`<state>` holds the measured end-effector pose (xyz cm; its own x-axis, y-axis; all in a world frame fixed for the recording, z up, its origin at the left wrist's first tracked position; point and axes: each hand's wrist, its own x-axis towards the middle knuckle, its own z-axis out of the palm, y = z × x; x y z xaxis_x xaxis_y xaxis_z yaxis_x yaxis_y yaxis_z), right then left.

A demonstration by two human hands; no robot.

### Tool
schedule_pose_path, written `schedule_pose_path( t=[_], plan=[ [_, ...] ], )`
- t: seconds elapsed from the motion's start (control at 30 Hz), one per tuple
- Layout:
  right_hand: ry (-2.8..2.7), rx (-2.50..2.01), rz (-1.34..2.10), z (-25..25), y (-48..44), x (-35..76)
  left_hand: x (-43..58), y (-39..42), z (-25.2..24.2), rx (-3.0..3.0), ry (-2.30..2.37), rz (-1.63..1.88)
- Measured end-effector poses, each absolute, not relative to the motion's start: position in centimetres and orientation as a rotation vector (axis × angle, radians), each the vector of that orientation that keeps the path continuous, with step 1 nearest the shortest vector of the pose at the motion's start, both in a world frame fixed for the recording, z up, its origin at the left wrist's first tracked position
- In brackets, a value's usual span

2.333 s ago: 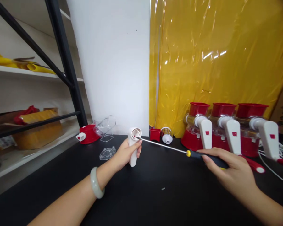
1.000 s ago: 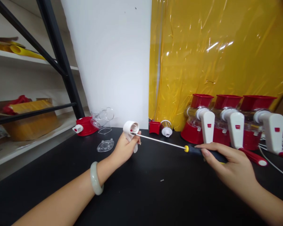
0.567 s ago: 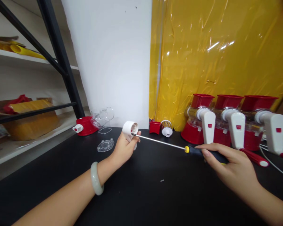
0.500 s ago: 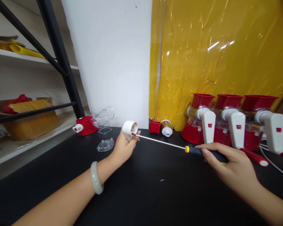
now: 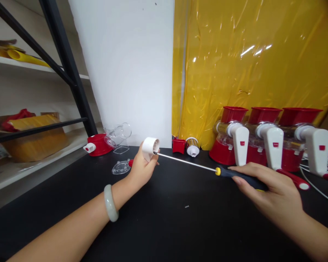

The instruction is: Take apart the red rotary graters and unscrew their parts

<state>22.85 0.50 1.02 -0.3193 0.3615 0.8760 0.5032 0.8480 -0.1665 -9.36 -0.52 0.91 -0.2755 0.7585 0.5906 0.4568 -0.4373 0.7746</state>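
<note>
With mid-view as the clock's centre, here's the black tabletop (image 5: 166,233), filling everything around six o'clock! Yellow sheeting (image 5: 251,58), glossy and wrinkled, covers one to two, and up at eleven stands a plain white panel (image 5: 125,69). Over at nine to ten, shelving (image 5: 43,80) with a black frame, carrying a taped box (image 5: 35,143). Three o'clock: three red-and-white crank machines (image 5: 229,143) in a row!

Nine o'clock, a red base (image 5: 100,145) beside a clear tube piece (image 5: 121,133). Now the hands: at four, the right hand (image 5: 273,193) is wrapped around the screwdriver (image 5: 240,177); near seven, the left hand (image 5: 142,168) is clamped on a white plastic part (image 5: 149,146), raised just off centre. The shaft's tip meets its open end; how deep, I can't tell. A metal drum (image 5: 192,147) lies at four, and, tiniest of all, a small sliver (image 5: 187,206) sits at five.
</note>
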Motion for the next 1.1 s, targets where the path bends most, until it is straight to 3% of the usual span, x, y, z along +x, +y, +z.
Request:
schedule_pose_path(
  t=[0.33,0.43,0.53,0.73,0.8,0.93,1.1],
  plan=[
    [-1.984,-0.528,-0.553,1.6,-0.3,24.2,-9.6,-0.5,1.5,1.638,1.348,1.389],
    [-1.976,-0.582,-0.483,1.4,-0.1,24.0,-9.2,-0.7,1.7,1.479,1.312,1.227],
    [-1.888,-0.755,-0.113,1.1,1.0,23.2,-8.7,-0.9,1.8,1.366,1.284,1.213],
    [-1.474,-0.984,1.107,1.1,3.0,22.2,-8.5,-1.3,1.4,1.673,1.646,1.348],
    [-1.474,-1.143,1.295,1.0,3.1,22.2,-8.6,-1.4,1.3,1.741,1.727,1.394],
    [-1.618,-1.33,1.127,0.6,3.2,22.8,-8.8,-1.6,1.3,1.754,1.739,1.358],
    [-1.842,-1.278,0.398,1.2,3.1,23.8,-8.8,-1.5,1.0,1.726,1.709,1.264]
  ],
)
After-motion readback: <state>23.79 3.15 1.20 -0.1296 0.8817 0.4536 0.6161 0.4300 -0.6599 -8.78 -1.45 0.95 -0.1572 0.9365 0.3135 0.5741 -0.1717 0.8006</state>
